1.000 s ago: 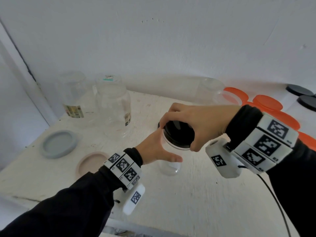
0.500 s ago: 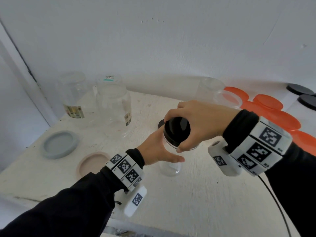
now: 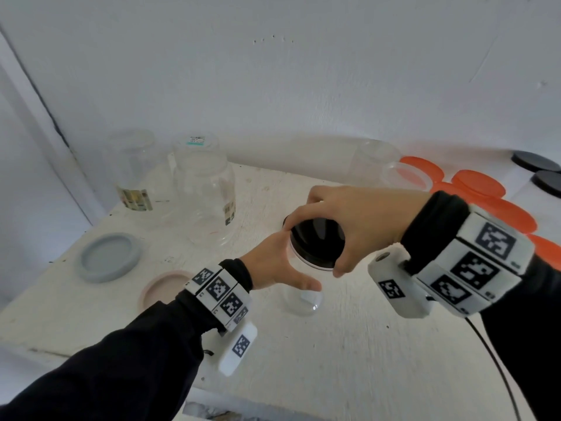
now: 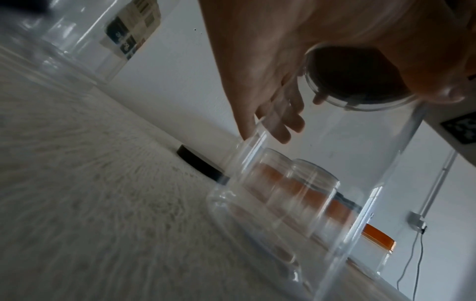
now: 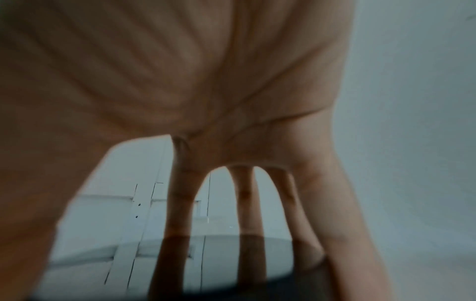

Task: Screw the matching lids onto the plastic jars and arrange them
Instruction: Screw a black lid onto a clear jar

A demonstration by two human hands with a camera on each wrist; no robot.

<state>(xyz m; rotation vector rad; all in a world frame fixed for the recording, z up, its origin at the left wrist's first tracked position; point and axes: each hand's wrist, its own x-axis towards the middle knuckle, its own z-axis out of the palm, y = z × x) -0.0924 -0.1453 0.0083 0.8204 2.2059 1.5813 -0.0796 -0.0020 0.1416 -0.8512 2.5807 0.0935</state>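
Clear jar (image 3: 302, 287) stands upright on the tabletop (image 3: 349, 360), long axis vertical, roughly mid-surface. Black lid (image 3: 317, 238) sits square on its mouth, flat face up. That's the relation that matters: lid axis in line with jar axis, so the coming twist is about the vertical.

Right hand (image 3: 358, 220) is directly above the lid, grip clenched around its rim: thumb on the near side, fingers (image 5: 177, 203) draped over the far edge. Right wrist view confirms fingertips landing on the dark disc. Lid lies straight below the palm, no offset I can see.

Left hand (image 3: 273, 265) comes in from the jar's left, below the lid, thumb across the near wall, fingers curled behind it (seen through the plastic in the left wrist view). Grasping the jar body, bracing it.

My read: mid-screwing; can't tell how far the thread is seated. Risk: thin wall flexing if squeezed.

Relative to the jar:
- behind-left: three open clear jars (image 3: 209, 199)
- left: grey lid (image 3: 107, 256) and pinkish lid (image 3: 165, 288), both flat on the tabletop
- just behind: another black lid (image 4: 201, 165)
- right and behind-right: orange-lidded jars (image 3: 478, 183), then two black-lidded jars (image 3: 534, 161) furthest right
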